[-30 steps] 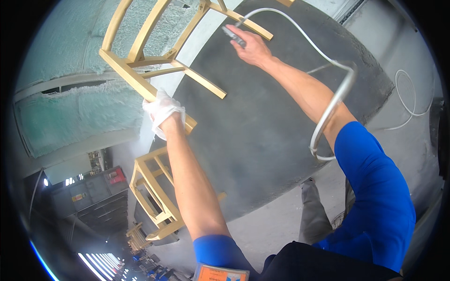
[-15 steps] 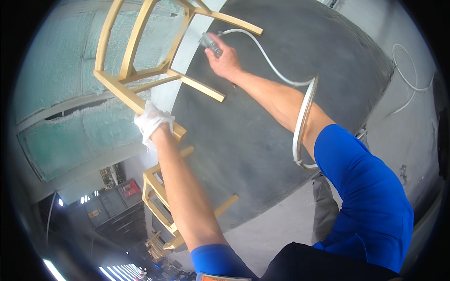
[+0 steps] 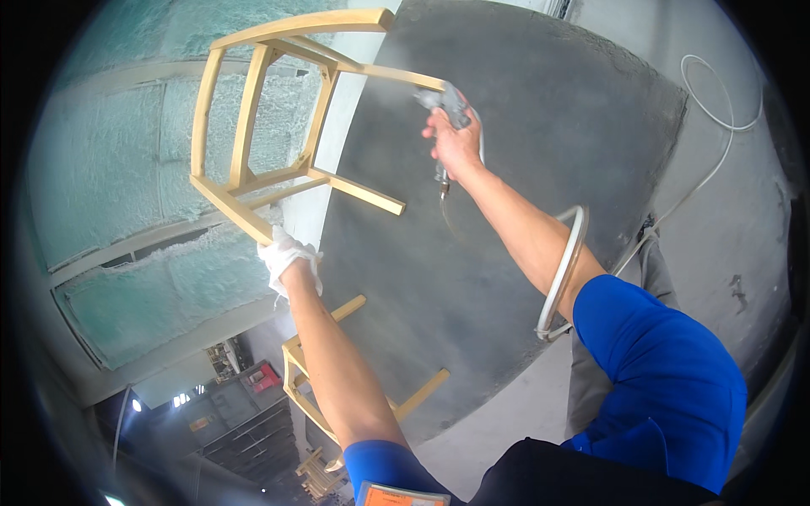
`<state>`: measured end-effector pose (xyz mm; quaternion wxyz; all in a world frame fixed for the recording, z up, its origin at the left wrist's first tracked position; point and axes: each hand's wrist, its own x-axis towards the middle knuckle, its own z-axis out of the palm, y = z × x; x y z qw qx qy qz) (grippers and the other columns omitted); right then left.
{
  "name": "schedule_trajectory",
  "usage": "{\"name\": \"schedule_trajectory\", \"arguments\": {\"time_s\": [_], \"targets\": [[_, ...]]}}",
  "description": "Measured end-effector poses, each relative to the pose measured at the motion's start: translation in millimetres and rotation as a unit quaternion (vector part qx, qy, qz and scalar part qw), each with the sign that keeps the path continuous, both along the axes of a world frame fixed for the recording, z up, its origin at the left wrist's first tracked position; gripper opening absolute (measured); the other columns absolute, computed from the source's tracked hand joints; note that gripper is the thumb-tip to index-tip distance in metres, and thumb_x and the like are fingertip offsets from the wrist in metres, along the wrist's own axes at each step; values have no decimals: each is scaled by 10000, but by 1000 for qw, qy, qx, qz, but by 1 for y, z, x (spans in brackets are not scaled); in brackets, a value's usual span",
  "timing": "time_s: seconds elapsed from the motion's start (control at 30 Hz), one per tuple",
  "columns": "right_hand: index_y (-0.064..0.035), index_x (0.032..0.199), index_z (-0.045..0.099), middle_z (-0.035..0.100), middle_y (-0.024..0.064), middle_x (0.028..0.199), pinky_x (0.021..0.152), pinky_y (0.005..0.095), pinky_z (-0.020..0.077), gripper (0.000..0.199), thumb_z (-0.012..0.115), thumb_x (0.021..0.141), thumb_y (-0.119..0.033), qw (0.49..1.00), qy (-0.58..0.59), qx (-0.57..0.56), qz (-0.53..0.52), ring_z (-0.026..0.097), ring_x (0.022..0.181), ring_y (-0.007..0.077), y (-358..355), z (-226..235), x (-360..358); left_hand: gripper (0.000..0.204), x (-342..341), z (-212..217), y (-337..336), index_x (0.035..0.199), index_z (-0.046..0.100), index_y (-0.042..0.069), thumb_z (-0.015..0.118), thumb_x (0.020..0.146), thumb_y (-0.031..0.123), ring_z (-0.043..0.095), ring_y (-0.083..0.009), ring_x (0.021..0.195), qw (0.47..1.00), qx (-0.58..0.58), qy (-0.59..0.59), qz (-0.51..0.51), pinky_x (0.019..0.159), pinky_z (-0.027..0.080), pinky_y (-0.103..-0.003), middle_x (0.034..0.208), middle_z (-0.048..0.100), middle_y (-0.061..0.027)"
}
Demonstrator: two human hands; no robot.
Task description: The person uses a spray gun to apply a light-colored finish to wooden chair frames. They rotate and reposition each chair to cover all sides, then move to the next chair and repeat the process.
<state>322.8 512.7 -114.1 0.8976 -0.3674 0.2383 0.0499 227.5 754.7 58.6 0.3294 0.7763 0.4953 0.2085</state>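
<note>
A pale wooden chair frame (image 3: pixel 251 118), without a seat, is held up tilted at the upper left. My left hand (image 3: pixel 291 261), in a white glove or wrapping, is closed round the lower end of one of its rails. In my right hand (image 3: pixel 458 148) is a grey metal spray gun (image 3: pixel 447 103), somewhat blurred, beside the tip of a chair leg. Faint mist hangs left of the nozzle. A whitish hose (image 3: pixel 558 287) loops round my right forearm. Part of the gun's grip is hidden by my fingers.
Below my left forearm stands another wooden chair frame (image 3: pixel 422 395), partly covered by the arm. Wet, greenish panels (image 3: pixel 110 177) line the left side. Dark grey floor (image 3: pixel 506 253) lies beneath, and a thin hose (image 3: pixel 721 126) trails at the right.
The held chair frame has turned and come lower, showing its curved top rail. My right hand has moved right and down with the spray gun, whose angle has changed. Mist now shows near it.
</note>
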Motion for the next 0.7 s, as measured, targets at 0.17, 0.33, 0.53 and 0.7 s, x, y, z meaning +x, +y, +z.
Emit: {"name": "schedule_trajectory", "arguments": {"time_s": [0.17,0.33,0.53,0.7], "targets": [[-118,1555,455,684,48,903,466,267,495,548,622,1040,-205,976,-201,80,22,672,774,122,0,21,2,449,3,3,15,1452,490,136,565,1041,300,600,-233,675,999,0,-15,-53,513,483,-402,989,617,-99],[-164,1579,445,684,45,923,474,269,491,570,614,1036,-209,986,-153,38,59,669,781,118,26,-1,13,428,6,3,22,1427,508,117,580,1039,285,596,-228,664,999,-1,-24,-42,518,484,-388,965,619,-94],[-203,1600,424,662,51,915,482,294,497,607,612,1023,-202,997,40,-24,68,659,704,121,74,-13,58,418,16,7,35,1404,543,96,604,1029,271,618,-231,682,998,-19,-23,-56,528,497,-401,960,639,-94],[-173,1530,546,703,55,900,571,305,554,544,651,998,-218,990,-126,-48,36,702,739,134,78,18,85,431,24,13,38,1366,594,92,614,1006,328,635,-242,680,998,29,50,-37,556,520,-413,987,667,-110]]}}
